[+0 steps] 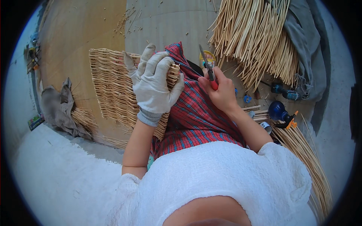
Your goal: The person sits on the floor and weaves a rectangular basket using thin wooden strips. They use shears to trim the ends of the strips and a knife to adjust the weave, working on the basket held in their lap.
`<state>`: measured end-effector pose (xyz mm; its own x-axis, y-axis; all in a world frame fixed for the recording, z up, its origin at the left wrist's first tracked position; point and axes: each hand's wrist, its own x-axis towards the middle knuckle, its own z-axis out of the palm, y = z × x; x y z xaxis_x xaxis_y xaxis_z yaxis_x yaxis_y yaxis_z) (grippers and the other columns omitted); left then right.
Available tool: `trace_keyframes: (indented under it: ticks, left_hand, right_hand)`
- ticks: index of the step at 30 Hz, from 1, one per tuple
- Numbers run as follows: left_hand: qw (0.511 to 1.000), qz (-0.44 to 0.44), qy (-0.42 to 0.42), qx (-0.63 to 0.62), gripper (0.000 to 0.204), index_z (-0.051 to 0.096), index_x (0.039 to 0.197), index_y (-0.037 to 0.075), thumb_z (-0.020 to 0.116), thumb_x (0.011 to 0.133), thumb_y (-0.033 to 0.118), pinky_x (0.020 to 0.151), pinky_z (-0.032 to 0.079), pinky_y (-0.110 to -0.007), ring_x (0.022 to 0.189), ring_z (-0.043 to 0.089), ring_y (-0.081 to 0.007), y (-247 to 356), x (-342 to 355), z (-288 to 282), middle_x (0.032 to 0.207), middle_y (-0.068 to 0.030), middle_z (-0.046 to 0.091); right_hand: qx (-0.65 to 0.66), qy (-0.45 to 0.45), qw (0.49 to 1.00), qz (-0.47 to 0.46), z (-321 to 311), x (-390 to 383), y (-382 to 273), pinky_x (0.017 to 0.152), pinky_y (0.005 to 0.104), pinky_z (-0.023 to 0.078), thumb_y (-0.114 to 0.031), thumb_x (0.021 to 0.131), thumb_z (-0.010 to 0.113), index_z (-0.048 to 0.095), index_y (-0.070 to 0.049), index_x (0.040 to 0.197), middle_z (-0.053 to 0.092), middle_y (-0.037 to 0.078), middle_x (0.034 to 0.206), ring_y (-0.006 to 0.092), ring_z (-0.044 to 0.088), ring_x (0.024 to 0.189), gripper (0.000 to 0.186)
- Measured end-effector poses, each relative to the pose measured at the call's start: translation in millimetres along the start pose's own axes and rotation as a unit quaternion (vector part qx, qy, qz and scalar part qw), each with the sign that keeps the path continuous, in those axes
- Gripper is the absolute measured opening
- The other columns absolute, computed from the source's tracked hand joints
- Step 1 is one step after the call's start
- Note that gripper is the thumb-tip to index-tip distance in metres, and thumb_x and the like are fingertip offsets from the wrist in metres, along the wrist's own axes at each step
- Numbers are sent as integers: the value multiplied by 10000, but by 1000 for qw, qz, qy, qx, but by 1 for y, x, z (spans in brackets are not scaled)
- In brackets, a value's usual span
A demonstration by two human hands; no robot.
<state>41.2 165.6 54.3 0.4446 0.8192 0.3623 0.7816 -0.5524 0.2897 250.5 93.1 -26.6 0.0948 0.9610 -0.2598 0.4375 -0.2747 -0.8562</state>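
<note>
A white, towel-textured short-sleeved top (pixel 215 169) lies nearest. Beyond it, the left hand (pixel 156 83), in a pale fabric glove with a grey knitted cuff, lies over the upper right corner of a four-sided woven wicker piece (pixel 113 83). Its outer fingers fan apart and its thumb stands out along the right edge; whether it pinches the rim I cannot tell. The bare right hand (pixel 222 90) closes around the red handle of a slim tool with a dark, narrow blade (pixel 209 71) pointing away from the body.

The hands stand well apart, red plaid cloth (pixel 196 116) filling the space between and running under the wicker's right edge. Past the wicker's left and far edges, smooth brown board (pixel 75 41) meets grey board (pixel 162 26), with short offcuts (pixel 121 26) near the seam.

Just beyond the tool stands a yellow-rimmed container (pixel 214 59), its contents too small to tell. Further right, a thick sheaf of pale, slender rods (pixel 256 41) lies beside crumpled grey cloth (pixel 307 41). Below are a teal-and-black power tool (pixel 284 92), a rounded blue spray bottle (pixel 277 110) with a black-and-orange head, its fill unclear, and longer curving rods (pixel 309 162). Far left, brownish-grey cloth (pixel 56 109) partly covers a smaller rod bundle (pixel 83 117).
</note>
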Motion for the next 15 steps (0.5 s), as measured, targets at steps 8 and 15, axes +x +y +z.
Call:
trace_keyframes:
  ticks: [8, 15]
  left_hand:
    - [1000, -6, -4, 19, 449, 671, 1200, 130, 803, 817, 323, 1254, 220, -605, 1416, 516, -373, 5, 1, -5, 1356, -80, 651]
    - [1000, 9, 9, 22, 534, 641, 1236, 129, 804, 794, 379, 1279, 168, -619, 1420, 508, -366, -3, -3, -6, 1361, -79, 641]
  right_hand:
    - [245, -77, 965, -54, -14, -5, -41, 685, 278, 448, -220, 991, 716, 652, -60, 1231, 579, -36, 788, 78, 557, 731, 295]
    - [343, -146, 914, -159, -16, -15, -73, 690, 230, 427, -149, 1007, 676, 638, -48, 1250, 568, -38, 842, 40, 520, 747, 266]
